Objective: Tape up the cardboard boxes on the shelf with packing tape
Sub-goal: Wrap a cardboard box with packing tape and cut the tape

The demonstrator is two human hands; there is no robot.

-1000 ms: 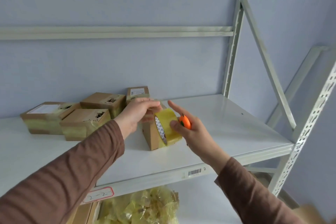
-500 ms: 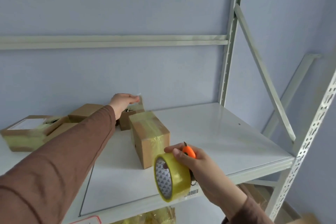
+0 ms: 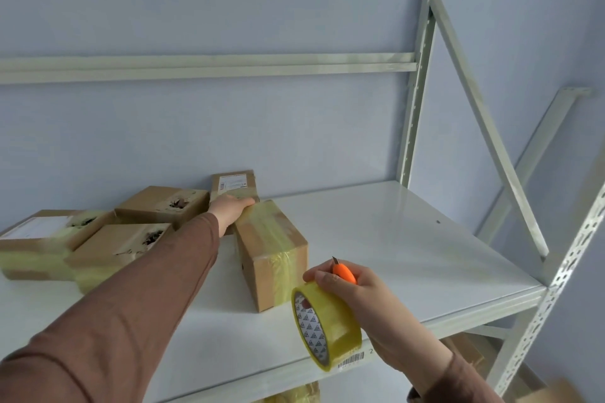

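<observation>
right hand [image 3: 363,298] grips tape roll [image 3: 327,325], orange cutter [image 3: 344,272] | box [image 3: 271,252] taped lengthwise

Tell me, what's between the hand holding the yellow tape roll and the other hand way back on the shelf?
In the head view, the taped brown cardboard box lies between the right hand and left hand.

Matt cardboard boxes [image 3: 271,252], glossy tape roll [image 3: 327,324], smooth metal shelf [image 3: 393,239]
</observation>
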